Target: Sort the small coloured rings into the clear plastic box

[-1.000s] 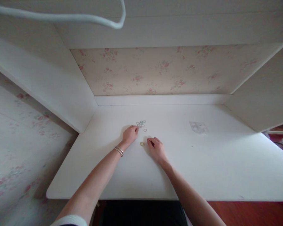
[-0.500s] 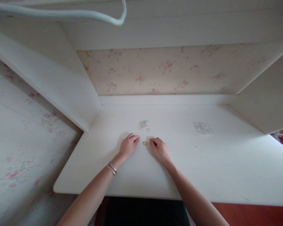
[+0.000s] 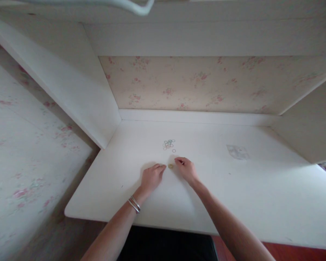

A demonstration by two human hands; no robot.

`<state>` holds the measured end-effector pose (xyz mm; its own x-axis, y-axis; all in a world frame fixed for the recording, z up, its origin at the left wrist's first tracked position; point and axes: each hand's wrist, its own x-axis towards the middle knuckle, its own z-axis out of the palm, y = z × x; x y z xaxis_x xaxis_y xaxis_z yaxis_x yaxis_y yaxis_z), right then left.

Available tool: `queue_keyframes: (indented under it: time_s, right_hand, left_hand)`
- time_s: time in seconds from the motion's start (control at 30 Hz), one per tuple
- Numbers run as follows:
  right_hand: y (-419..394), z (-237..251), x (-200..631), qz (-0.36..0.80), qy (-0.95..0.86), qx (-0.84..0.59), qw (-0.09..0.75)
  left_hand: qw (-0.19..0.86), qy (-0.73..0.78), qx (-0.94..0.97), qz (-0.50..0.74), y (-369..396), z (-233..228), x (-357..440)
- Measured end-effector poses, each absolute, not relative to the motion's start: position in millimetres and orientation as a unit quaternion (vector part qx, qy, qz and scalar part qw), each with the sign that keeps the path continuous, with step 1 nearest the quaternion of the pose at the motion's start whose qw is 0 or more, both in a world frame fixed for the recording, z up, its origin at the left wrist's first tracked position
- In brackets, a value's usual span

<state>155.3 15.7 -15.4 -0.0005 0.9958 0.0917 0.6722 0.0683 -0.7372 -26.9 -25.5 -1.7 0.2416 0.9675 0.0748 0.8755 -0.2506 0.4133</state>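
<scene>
Left hand [image 3: 151, 178] flat, loosely spread, beside yellowish ring [image 3: 170, 166] | right hand [image 3: 187, 168] curled, empty, touching it | risk: tiny ring skids off across slick worktop [image 3: 233, 195]

Both hands [image 3: 170, 172] flank a small ring [image 3: 170, 166] on the desk [image 3: 260, 195]

A room in a home: a white built-in desk [image 3: 141, 203] sits in a shelf alcove backed by pink rose-print wallpaper [image 3: 195, 83], with red-brown wooden flooring [image 3: 301, 253] showing beneath the desk edge.
</scene>
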Motion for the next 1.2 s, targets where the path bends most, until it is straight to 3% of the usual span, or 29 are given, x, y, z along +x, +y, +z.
queue_keyframes:
  time_s: [0.23,0.47,0.97,1.2]
  right_hand:
    - [75.9,9.8,144.0,0.154,-0.741,-0.632,0.167]
    - [91.4,7.5,132.1,0.115,-0.784,-0.604,0.088]
    - [83.4,5.4,131.5,0.044,-0.835,-0.548,0.010]
    - [56.1,22.2,130.7,0.034,-0.851,-0.523,0.028]
  left_hand:
    - [0.190,0.597,0.730,0.274,-21.6,-4.3,-34.7]
    - [0.221,0.610,0.686,0.330,-14.6,-7.7,-38.9]
    - [0.270,0.606,0.655,0.362,-12.1,-10.9,-45.7]
    - [0.294,0.617,0.628,0.371,-11.9,-9.8,-47.6]
